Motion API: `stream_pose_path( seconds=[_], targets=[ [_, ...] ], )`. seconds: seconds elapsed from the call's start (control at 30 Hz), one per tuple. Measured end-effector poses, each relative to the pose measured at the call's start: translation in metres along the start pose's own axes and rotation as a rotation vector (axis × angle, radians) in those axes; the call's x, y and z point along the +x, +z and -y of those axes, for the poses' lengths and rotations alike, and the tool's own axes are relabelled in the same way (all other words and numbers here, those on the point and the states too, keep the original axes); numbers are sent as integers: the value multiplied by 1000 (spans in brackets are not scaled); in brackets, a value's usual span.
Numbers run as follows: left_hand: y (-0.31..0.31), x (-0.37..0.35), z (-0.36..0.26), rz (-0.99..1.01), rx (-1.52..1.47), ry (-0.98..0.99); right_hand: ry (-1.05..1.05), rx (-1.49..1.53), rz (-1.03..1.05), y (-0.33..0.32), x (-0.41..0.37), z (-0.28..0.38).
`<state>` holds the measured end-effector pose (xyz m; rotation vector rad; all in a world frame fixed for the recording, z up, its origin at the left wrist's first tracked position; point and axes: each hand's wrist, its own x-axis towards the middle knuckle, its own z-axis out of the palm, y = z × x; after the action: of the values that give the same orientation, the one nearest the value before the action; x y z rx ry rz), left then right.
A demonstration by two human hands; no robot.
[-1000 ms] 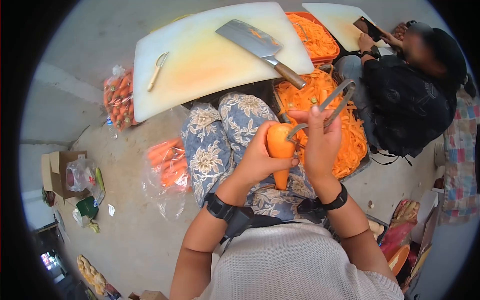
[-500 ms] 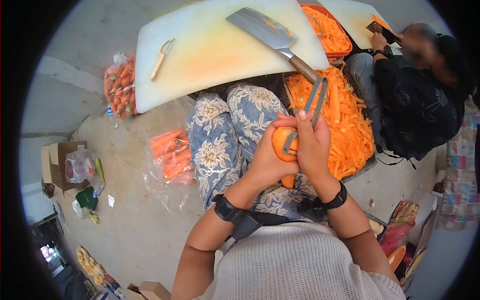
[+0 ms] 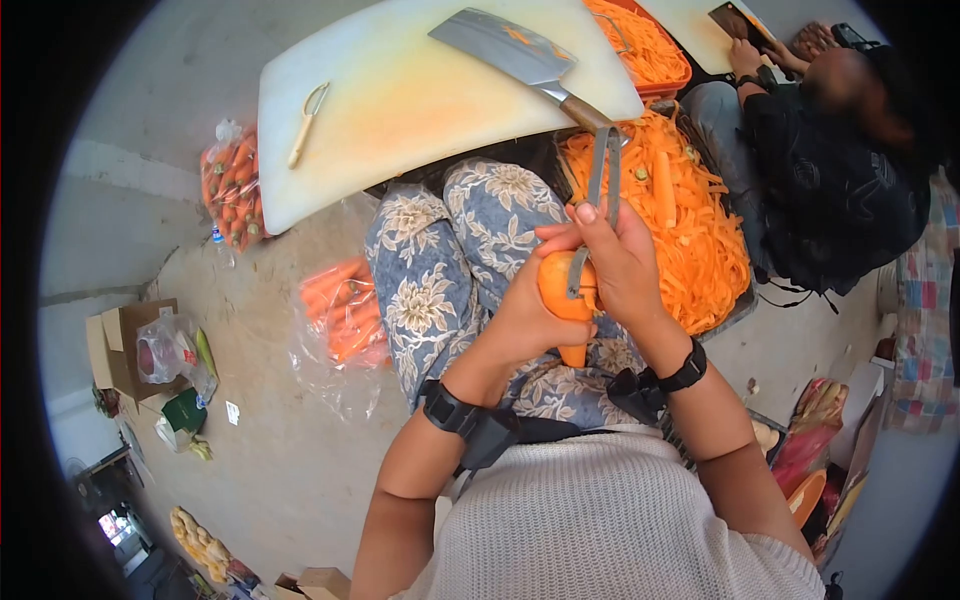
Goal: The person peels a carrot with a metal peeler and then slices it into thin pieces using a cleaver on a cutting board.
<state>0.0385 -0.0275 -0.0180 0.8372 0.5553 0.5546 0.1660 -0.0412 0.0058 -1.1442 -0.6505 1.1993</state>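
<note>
My left hand (image 3: 523, 318) is wrapped round a thick peeled carrot (image 3: 554, 285), whose narrow end sticks out below the fingers over my lap. My right hand (image 3: 622, 262) grips a metal peeler (image 3: 613, 165); its looped handle points up past the thumb, and its blade end lies against the top of the carrot. Just beyond the right hand is a crate heaped with orange carrot peelings (image 3: 705, 235), with a whole peeled carrot (image 3: 663, 190) on top. A large cleaver (image 3: 510, 48) rests on the white cutting board (image 3: 400, 110), its handle reaching over the peelings.
Another peeler (image 3: 307, 125) lies on the board's left side. Bagged carrots (image 3: 232, 185) stand left of the board, and another bag of carrots (image 3: 342, 310) lies on the floor. A red tray of shredded carrot (image 3: 645, 50) is at the back. A co-worker (image 3: 830, 170) sits at right, holding a cleaver.
The peeler's blade end has shifted slightly on the carrot, and its handle stands more upright. The view has moved a little. The co-worker's cleaver has moved on their board.
</note>
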Motion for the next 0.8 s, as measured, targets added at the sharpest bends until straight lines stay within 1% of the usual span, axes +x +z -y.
stream_pose_path(
  seconds=[0.17,0.3,0.37,0.43,0.53,0.6,0.67,0.7,0.73,0.77,0.8],
  targets=[
    [-1,2,-2,85,71,-49,21,-4,51,-5,1,3],
    [1,1,-6,107,65,-74,6,-19,74,-8,-2,2],
    [-6,3,1,198,126,-82,12,-27,87,-12,-2,4],
    [6,-3,-9,211,119,-96,156,46,173,-18,0,9],
    [11,-5,-14,239,131,-117,114,70,151,-16,-4,11],
    [10,-2,-14,261,151,-127,123,60,165,-21,-4,10],
    [5,0,-10,333,236,-186,133,49,182,-24,-4,12],
    [7,0,-10,335,238,-186,187,16,176,-24,-5,16],
    [9,0,-11,393,268,-180,241,-15,169,-24,-6,18],
    [11,0,-12,452,299,-174,238,-13,167,-26,-6,17],
    [13,1,-12,455,303,-174,207,-20,184,-27,-5,16]
  ],
)
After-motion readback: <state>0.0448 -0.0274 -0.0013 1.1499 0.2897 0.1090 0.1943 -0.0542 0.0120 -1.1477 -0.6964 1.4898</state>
